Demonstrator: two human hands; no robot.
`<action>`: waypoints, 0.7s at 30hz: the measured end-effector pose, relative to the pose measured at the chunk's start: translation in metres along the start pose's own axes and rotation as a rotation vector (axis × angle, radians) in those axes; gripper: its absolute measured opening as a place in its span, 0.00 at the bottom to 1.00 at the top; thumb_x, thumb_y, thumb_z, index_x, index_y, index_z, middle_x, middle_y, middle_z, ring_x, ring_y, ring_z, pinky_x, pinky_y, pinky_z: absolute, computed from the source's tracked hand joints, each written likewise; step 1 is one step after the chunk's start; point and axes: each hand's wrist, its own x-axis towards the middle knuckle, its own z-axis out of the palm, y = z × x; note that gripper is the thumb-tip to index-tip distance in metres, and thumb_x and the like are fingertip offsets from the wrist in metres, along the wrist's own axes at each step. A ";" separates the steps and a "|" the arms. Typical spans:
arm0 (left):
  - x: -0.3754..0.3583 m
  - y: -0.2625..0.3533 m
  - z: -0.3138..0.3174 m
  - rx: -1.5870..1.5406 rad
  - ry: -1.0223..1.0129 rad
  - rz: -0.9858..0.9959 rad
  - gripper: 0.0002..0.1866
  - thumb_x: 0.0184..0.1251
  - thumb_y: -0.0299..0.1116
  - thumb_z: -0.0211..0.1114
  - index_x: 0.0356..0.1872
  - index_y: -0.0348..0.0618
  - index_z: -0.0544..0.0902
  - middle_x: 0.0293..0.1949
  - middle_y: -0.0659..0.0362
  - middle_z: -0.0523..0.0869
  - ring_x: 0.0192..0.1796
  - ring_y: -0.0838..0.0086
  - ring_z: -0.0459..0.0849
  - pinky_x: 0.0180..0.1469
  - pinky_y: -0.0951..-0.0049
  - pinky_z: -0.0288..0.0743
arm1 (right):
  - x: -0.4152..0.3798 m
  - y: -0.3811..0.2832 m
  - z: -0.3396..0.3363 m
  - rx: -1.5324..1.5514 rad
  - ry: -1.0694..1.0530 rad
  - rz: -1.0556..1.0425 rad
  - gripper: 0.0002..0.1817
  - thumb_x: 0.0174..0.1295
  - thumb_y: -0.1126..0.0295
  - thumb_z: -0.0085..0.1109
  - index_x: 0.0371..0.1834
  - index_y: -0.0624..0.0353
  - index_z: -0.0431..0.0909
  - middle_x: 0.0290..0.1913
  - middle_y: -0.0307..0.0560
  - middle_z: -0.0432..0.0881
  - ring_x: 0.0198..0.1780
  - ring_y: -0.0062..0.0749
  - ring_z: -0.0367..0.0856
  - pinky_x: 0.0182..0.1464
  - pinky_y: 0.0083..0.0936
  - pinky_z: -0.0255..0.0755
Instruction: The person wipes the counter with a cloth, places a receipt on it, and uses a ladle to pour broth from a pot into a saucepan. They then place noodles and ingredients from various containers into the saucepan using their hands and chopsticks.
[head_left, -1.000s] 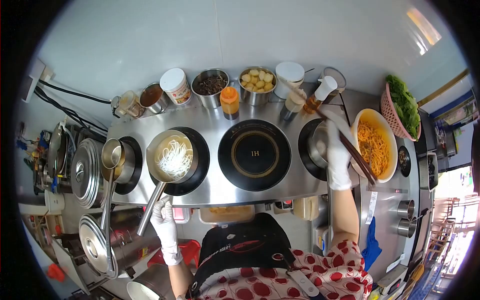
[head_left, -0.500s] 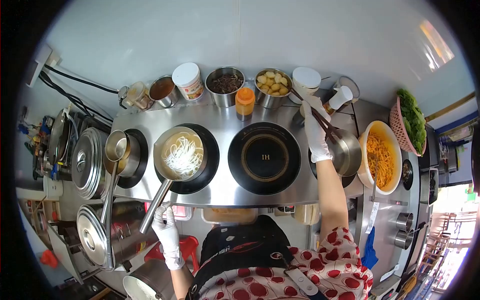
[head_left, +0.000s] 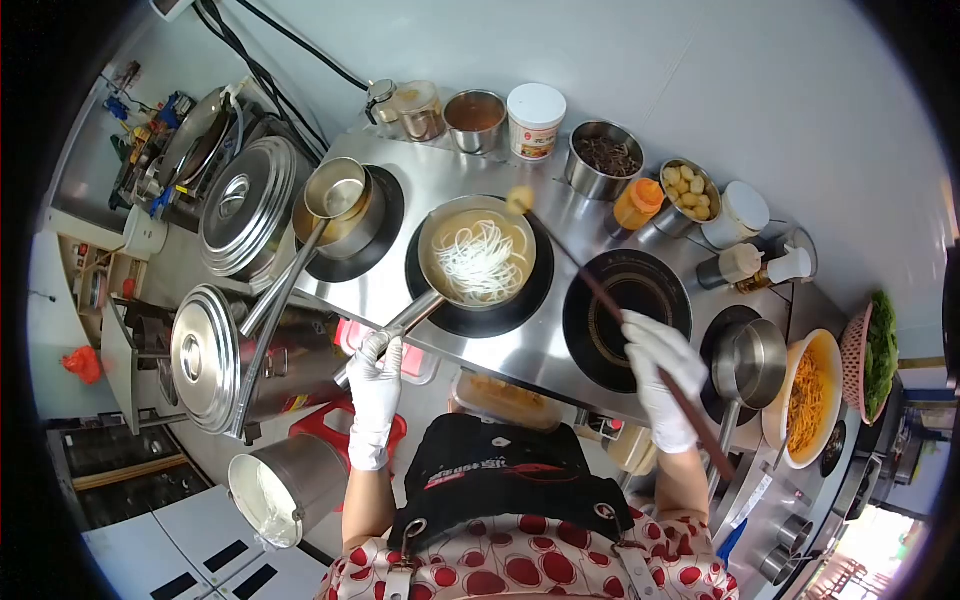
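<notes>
My right hand, in a white glove, is closed around long brown chopsticks. At their far tip is a small round yellow ball, by the back rim of a saucepan. White noodles lie in pale liquid inside that saucepan, which stands on a black hob. My gloved left hand is closed on the saucepan's handle at the counter's front edge. A steel pot at the back right holds similar yellow balls.
Along the back stand a lidded white tub, a pot of dark shreds and an orange-capped bottle. An empty saucepan and a bowl of orange shreds are at right. At left are a ladle and large lidded pots.
My right hand has drawn back from the pot of balls, bringing the chopsticks and a ball to the noodle saucepan. My left hand has closed on the handle. The view has turned.
</notes>
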 end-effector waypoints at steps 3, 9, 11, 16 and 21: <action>0.004 -0.014 -0.010 0.088 0.010 0.092 0.08 0.64 0.25 0.66 0.43 0.36 0.84 0.39 0.51 0.86 0.41 0.68 0.84 0.46 0.72 0.76 | 0.010 0.013 0.054 0.114 -0.154 -0.095 0.14 0.50 0.80 0.70 0.42 0.65 0.83 0.42 0.57 0.85 0.46 0.47 0.85 0.49 0.30 0.80; 0.006 -0.037 -0.034 0.175 0.033 0.179 0.08 0.61 0.23 0.66 0.41 0.37 0.83 0.39 0.50 0.86 0.42 0.60 0.84 0.46 0.66 0.77 | 0.018 0.004 0.052 0.036 -0.154 0.088 0.14 0.50 0.80 0.68 0.42 0.64 0.84 0.45 0.55 0.85 0.49 0.42 0.85 0.54 0.30 0.77; 0.008 -0.038 -0.037 0.145 0.037 0.203 0.08 0.62 0.21 0.64 0.42 0.38 0.82 0.40 0.50 0.86 0.42 0.58 0.84 0.48 0.65 0.77 | 0.021 0.012 0.031 0.072 0.054 0.230 0.13 0.55 0.83 0.59 0.44 0.65 0.83 0.48 0.52 0.85 0.52 0.38 0.83 0.58 0.29 0.73; 0.016 -0.035 -0.045 0.104 -0.009 0.187 0.08 0.64 0.20 0.63 0.43 0.38 0.82 0.41 0.51 0.85 0.44 0.62 0.84 0.49 0.67 0.76 | 0.084 0.074 0.004 -0.024 0.388 0.288 0.10 0.65 0.74 0.56 0.46 0.66 0.81 0.45 0.45 0.84 0.47 0.27 0.81 0.54 0.23 0.71; 0.024 -0.030 -0.049 0.090 0.000 0.235 0.08 0.64 0.19 0.61 0.43 0.38 0.81 0.41 0.51 0.85 0.44 0.62 0.83 0.50 0.67 0.75 | 0.123 0.136 0.010 -0.031 0.333 0.406 0.10 0.63 0.71 0.60 0.43 0.65 0.82 0.42 0.44 0.85 0.46 0.29 0.82 0.53 0.25 0.73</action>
